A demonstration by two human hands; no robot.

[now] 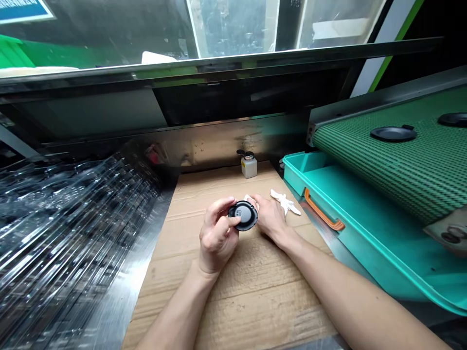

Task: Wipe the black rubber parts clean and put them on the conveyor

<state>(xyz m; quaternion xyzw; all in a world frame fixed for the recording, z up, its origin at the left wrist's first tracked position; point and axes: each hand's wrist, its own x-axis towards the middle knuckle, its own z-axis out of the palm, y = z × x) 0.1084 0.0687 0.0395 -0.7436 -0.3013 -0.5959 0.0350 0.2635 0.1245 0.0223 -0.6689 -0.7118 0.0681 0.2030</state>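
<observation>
Above the cardboard sheet [262, 301], my left hand [219, 236] grips a round black part [248, 215] by its left side, the thumb lying across its face. My right hand [269, 214] is at the part's right edge, fingers closed on a small white cloth [248, 198] that is mostly hidden. A crumpled white cloth [285, 201] lies on the cardboard just right of my right hand. Farther back stands a small white bottle [249, 166] with a metal top and a yellow label.
Stacked clear plastic trays [73, 233] fill the left side. On the right is a teal bin [368, 223] with an orange handle [323, 211], below a green mesh conveyor [397, 160] carrying black round parts [393, 133]. A metal ledge [219, 141] runs behind the cardboard.
</observation>
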